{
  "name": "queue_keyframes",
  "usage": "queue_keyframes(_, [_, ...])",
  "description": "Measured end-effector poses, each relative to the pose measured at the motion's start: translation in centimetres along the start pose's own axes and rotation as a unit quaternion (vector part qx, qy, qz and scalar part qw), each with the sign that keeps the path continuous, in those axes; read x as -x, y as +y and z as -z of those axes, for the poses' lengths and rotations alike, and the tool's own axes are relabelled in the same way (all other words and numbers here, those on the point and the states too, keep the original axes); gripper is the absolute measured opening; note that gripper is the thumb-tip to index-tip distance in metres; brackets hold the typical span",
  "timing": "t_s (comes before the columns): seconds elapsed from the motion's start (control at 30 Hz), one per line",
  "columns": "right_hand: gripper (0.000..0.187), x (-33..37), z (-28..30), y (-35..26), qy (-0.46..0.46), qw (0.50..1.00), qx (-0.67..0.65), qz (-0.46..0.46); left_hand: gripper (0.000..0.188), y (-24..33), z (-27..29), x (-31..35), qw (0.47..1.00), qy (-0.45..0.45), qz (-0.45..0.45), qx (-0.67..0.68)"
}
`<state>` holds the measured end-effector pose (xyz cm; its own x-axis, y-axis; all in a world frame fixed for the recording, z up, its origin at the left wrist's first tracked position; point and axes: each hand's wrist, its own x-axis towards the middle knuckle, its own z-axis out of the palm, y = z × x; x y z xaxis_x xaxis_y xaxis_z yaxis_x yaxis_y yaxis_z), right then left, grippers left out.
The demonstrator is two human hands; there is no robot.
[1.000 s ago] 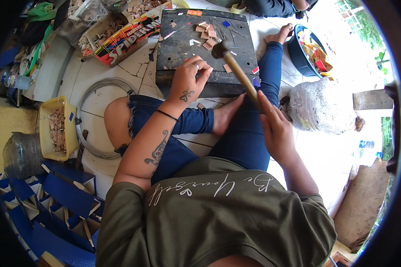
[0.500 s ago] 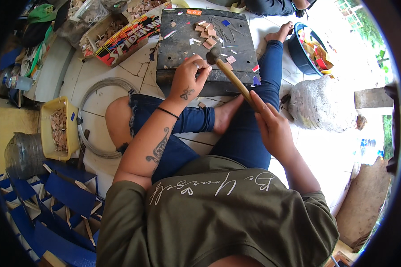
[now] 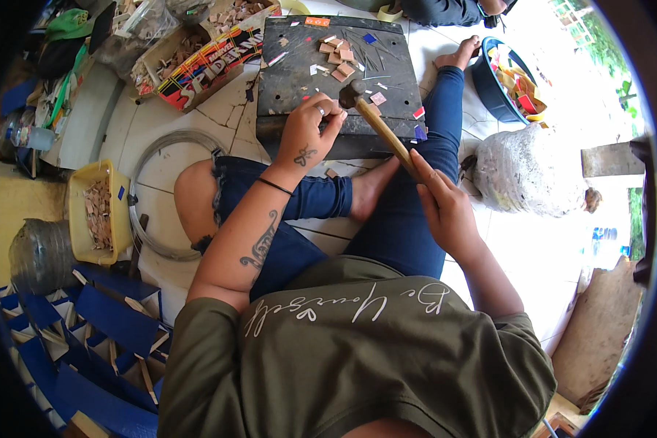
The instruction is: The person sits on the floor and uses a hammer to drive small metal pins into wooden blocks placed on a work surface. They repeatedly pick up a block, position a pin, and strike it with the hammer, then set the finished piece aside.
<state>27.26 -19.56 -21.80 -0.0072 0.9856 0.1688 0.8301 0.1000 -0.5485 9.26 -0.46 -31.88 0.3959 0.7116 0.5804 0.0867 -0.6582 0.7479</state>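
My right hand (image 3: 442, 206) is wrapped round the wooden handle of a hammer (image 3: 383, 130). The hammer's dark head is over the near part of a black box-like block (image 3: 299, 73), just right of my left fingertips. My left hand (image 3: 310, 128) is closed in a pinch over the block's near edge; what it pinches is too small and covered to name. On the block's top lies a cluster of small wooden pieces (image 3: 337, 52). Thin dark wires or nails (image 3: 376, 47) are scattered to their right, among paper scraps and a blue bit (image 3: 370, 38).
Left of the block stand a printed cardboard box (image 3: 212, 66) of wood pieces and a coil of wire (image 3: 142, 226). A yellow basket (image 3: 124, 212) of wood bits and blue slatted pieces (image 3: 117, 317) are further left. A blue tub (image 3: 482, 84) and a wrapped bundle (image 3: 515, 175) stand right.
The hammer's head has shifted very slightly to the right and down. My left hand stays in nearly the same pinch at the block's edge.
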Motion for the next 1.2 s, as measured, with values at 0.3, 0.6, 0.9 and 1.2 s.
queue_keyframes(0.3, [0.055, -0.2, -0.2, 0.4, 0.035, 0.999, -0.028, 0.022, 0.011, 0.0, 0.0, -0.3, 1.000, 0.005, -0.007, -0.002])
queue_keyframes(0.6, [0.046, -1.1, 0.1, 1.1, 0.043, 0.993, -0.103, -0.024, 0.010, 0.5, 0.1, -0.2, 1.000, 0.007, -0.001, 0.005])
queue_keyframes(0.9, [0.039, -9.3, -2.0, 8.2, 0.113, 0.964, 0.181, -0.159, 0.007, -2.9, 9.4, 3.7, 0.988, 0.120, 0.095, -0.031])
queue_keyframes(1.2, [0.039, -13.5, -3.5, 9.0, 0.160, 0.965, 0.204, -0.025, 0.028, -8.7, 44.6, 22.9, 0.728, 0.405, 0.369, -0.412])
